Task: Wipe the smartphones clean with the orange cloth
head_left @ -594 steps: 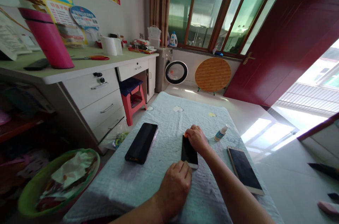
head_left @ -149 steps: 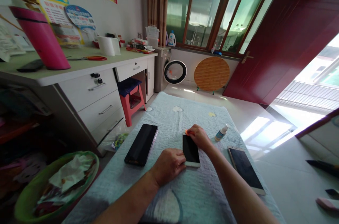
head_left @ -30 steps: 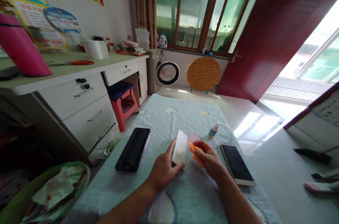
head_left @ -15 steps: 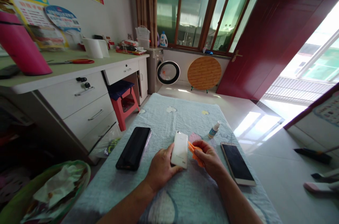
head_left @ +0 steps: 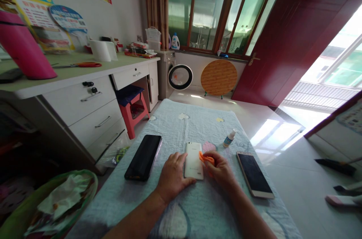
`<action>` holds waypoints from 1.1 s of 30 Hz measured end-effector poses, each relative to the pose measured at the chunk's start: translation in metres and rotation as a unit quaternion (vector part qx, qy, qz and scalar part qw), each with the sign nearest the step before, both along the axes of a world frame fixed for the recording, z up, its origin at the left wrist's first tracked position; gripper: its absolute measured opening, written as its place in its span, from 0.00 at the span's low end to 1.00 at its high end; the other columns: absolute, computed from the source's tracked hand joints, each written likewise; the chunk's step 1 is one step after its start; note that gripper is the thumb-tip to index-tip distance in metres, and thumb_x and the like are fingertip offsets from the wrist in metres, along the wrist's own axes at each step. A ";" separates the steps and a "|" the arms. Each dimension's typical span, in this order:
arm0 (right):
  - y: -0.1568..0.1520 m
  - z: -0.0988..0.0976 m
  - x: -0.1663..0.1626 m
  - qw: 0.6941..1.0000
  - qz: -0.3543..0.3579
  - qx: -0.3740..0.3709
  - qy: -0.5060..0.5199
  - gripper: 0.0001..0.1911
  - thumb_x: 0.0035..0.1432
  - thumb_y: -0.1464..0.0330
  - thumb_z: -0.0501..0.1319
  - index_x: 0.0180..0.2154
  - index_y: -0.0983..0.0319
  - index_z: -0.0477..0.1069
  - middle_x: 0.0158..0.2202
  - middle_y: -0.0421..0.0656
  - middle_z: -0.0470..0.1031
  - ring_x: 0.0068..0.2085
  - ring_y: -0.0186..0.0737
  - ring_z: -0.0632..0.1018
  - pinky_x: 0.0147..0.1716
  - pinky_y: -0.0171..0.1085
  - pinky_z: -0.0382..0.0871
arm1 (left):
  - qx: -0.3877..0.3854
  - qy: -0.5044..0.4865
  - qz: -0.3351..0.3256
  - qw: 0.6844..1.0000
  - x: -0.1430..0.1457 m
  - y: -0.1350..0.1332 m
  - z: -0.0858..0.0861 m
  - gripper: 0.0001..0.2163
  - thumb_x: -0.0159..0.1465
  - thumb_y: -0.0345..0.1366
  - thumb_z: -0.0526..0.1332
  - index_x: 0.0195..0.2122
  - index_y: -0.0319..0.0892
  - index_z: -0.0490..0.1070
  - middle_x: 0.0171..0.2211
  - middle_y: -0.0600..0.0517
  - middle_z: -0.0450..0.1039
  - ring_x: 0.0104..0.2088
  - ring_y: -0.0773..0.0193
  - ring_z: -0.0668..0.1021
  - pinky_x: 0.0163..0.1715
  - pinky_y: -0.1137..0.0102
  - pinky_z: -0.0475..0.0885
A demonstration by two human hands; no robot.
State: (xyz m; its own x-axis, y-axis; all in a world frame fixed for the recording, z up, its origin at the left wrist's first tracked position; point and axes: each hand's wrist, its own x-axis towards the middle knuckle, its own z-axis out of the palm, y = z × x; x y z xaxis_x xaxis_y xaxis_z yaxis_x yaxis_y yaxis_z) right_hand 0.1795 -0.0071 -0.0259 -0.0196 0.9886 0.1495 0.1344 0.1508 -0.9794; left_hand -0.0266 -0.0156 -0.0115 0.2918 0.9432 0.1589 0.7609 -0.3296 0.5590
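A white smartphone (head_left: 193,163) lies back up on the quilted light-blue cover (head_left: 172,122). My left hand (head_left: 173,173) holds it at its lower left, fingertips along the left edge and thumb at the bottom edge. Pinched in my right hand (head_left: 220,167) is a small orange cloth (head_left: 207,159), which is at the phone's right edge. To the left rests a black smartphone (head_left: 143,157), screen up. A gold-framed smartphone (head_left: 255,175) lies to the right of my right hand. Beyond that hand stands a small spray bottle (head_left: 229,138) with a white top.
On the left, a white desk (head_left: 85,99) carries a pink bottle (head_left: 26,48), scissors (head_left: 87,65) and a paper roll (head_left: 100,51). A red stool (head_left: 132,112) is partly under it. A green-rimmed waste bin (head_left: 94,184) stands at lower left. A red door (head_left: 263,43) is behind on the right.
The white phone has gone from slightly tilted to flat on the cover. My left fingers have straightened along its edge. The orange cloth has come in against the phone's right side.
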 end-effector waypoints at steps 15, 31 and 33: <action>-0.014 0.003 -0.020 0.951 0.092 0.148 -0.255 0.10 0.57 0.73 0.58 0.36 0.57 0.77 0.37 0.45 0.70 0.40 0.41 0.72 0.41 0.38 0.67 | -0.024 -0.009 -0.080 0.996 -0.005 0.006 -0.007 0.36 0.53 0.52 0.68 0.60 0.40 0.65 0.63 0.41 0.61 0.63 0.42 0.61 0.60 0.51 0.56; 0.050 0.013 -0.008 0.912 0.077 0.144 -0.375 0.09 0.59 0.72 0.59 0.31 0.60 0.77 0.34 0.42 0.71 0.37 0.36 0.72 0.40 0.35 0.64 | -0.065 0.006 -0.080 0.995 -0.008 0.006 0.003 0.33 0.52 0.47 0.70 0.59 0.45 0.67 0.65 0.46 0.57 0.66 0.46 0.56 0.63 0.54 0.52; 0.063 0.010 -0.008 0.917 0.059 0.127 -0.373 0.08 0.58 0.73 0.59 0.32 0.61 0.77 0.34 0.42 0.71 0.36 0.36 0.73 0.40 0.34 0.65 | -0.067 0.008 -0.078 0.995 -0.007 0.006 0.004 0.32 0.52 0.46 0.70 0.59 0.45 0.67 0.66 0.46 0.57 0.66 0.46 0.56 0.63 0.54 0.52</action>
State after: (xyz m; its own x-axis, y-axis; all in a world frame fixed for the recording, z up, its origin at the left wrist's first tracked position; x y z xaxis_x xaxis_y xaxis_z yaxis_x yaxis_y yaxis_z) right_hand 0.1714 0.0562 -0.0160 -0.3138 0.9085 0.2759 0.7217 0.4170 -0.5525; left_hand -0.0340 -0.0096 -0.0070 0.4380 0.8985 0.0286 0.7152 -0.3676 0.5944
